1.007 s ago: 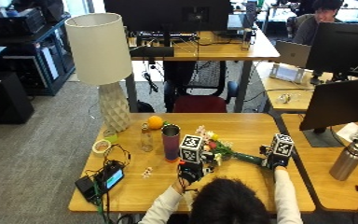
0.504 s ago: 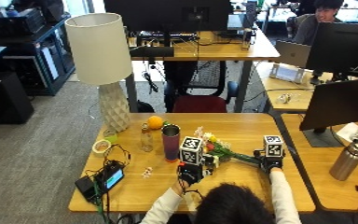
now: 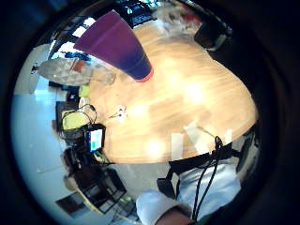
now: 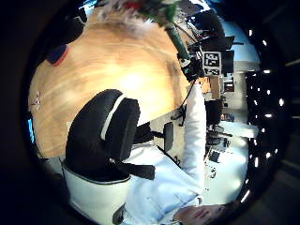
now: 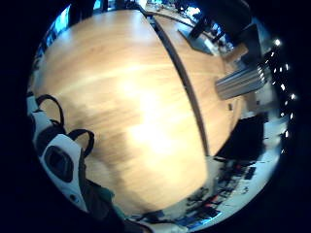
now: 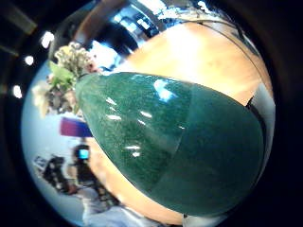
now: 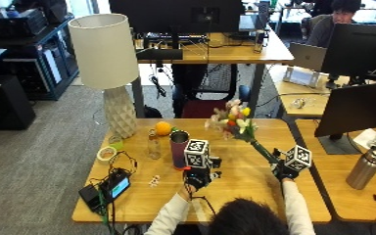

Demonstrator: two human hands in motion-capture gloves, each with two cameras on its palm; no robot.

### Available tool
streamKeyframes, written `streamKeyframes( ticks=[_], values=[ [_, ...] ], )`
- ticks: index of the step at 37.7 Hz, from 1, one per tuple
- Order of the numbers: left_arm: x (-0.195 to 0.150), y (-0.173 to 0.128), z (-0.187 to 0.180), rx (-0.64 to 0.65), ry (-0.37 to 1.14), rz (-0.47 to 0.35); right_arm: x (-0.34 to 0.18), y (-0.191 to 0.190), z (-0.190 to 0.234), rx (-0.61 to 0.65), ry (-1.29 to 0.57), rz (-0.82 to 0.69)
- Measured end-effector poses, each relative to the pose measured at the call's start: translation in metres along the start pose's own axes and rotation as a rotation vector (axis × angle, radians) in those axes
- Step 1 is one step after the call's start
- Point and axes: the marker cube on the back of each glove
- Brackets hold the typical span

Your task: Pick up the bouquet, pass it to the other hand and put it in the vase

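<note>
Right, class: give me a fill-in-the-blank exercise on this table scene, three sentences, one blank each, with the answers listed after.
1. The bouquet is held up off the table by the person's ______ hand.
2. The purple vase stands on the table nearest the person's ______ hand.
3. The orange lies at the foot of the ______.

Missing words: right; left; lamp

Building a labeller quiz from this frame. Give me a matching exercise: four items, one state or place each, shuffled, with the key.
Items:
1. bouquet
2. vase
3. orange
4. left hand

States:
A. empty, over the table
B. held up by the right hand
C. standing on the table, nothing in it
D. lying by the lamp's base

Pairs: 1-B, 2-C, 3-D, 4-A
</note>
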Motion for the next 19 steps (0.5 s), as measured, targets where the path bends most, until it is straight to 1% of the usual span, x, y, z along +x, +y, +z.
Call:
streamKeyframes(
  ticks=[1, 3, 7, 12, 13, 16, 17, 19],
  values=[
    [0.000, -0.002, -0.002, 0.001, 0.012, 0.001, -0.002, 0.000, -0.005, 0.016, -0.052, 0.043],
    [0.001, -0.006, -0.006, 0.006, 0.044, 0.004, -0.009, -0.006, -0.015, 0.088, -0.183, 0.065],
    [0.006, -0.016, -0.020, 0.033, 0.138, 0.018, -0.024, -0.024, -0.036, 0.270, -0.378, 0.012],
    [0.017, -0.043, -0.041, 0.142, 0.307, 0.047, -0.043, -0.038, -0.053, 0.441, -0.538, -0.086],
    [0.020, -0.048, -0.046, 0.166, 0.342, 0.052, -0.047, -0.040, -0.053, 0.457, -0.580, -0.112],
    [0.032, -0.064, -0.061, 0.241, 0.453, 0.065, -0.064, -0.038, -0.047, 0.455, -0.782, -0.216],
    [0.037, -0.069, -0.066, 0.264, 0.497, 0.073, -0.071, -0.036, -0.048, 0.476, -0.817, -0.246],
    [0.051, -0.078, -0.076, 0.298, 0.615, 0.098, -0.083, -0.032, -0.053, 0.548, -0.803, -0.264]
  ],
)
